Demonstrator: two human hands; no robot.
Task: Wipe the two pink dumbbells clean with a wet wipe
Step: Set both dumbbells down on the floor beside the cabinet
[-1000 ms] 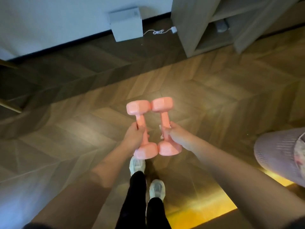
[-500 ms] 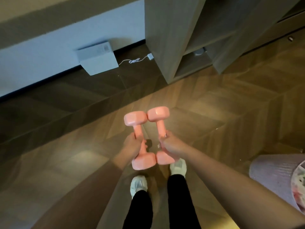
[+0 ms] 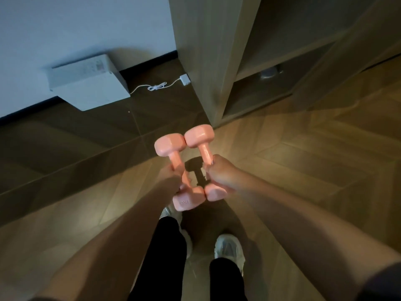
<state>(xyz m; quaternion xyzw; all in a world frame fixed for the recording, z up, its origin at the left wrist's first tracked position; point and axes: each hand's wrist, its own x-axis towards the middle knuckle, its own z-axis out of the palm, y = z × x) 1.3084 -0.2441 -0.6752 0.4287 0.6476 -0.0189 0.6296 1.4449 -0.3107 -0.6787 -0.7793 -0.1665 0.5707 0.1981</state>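
Observation:
I hold two pink dumbbells side by side in front of me, above the wooden floor. My left hand (image 3: 170,180) is closed around the handle of the left dumbbell (image 3: 169,146). My right hand (image 3: 219,172) grips the handle of the right dumbbell (image 3: 199,135). The far heads of the two touch, and so do the near heads. Both point away from me, tilted slightly to the right. No wet wipe shows in the view.
A wooden shelf unit (image 3: 208,61) stands just ahead, with a small object on its low shelf. A white box (image 3: 86,83) leans at the wall, a white cable and plug (image 3: 165,84) beside it. My legs and pale shoes (image 3: 227,248) are below the dumbbells.
I have walked forward with both dumbbells: the shelf unit and the white box are closer and larger. The pink basket at the right has left the view. Both grips stay the same.

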